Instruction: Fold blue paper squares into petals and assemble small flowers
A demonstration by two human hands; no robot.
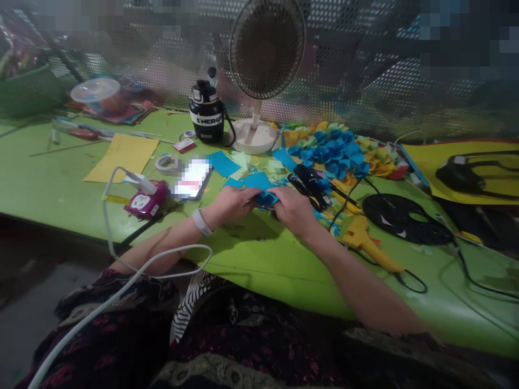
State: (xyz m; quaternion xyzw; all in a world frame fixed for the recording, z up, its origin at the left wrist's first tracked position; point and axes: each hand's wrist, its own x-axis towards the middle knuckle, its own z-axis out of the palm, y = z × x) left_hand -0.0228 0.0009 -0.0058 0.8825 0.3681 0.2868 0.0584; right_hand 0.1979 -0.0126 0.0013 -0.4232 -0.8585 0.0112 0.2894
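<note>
A person sits at a green counter point(259, 265), seen from head height, with both forearms reaching forward. The step in hand appears to be folding or shaping a piece of blue paper point(266, 199) between the two hands. The next move seems to call for a steady pinch on both edges, so that the paper keeps its shape.

The left hand point(235, 203) has its fingers bent onto the paper's left edge; the right hand point(295, 209) grips the right edge, its thumb towards the middle. Both appear to be grasping, though the fingertips are partly hidden.

The paper is at the middle of the scene, just above the counter's near part. It is bright blue, matt and thin-looking, darker where it curves between the hands; its exact form is too blurred to tell. Far to the right lies a heap of small blue paper pieces point(334, 151). Nearer, on the right, rests a yellow glue gun point(373, 246).
</note>
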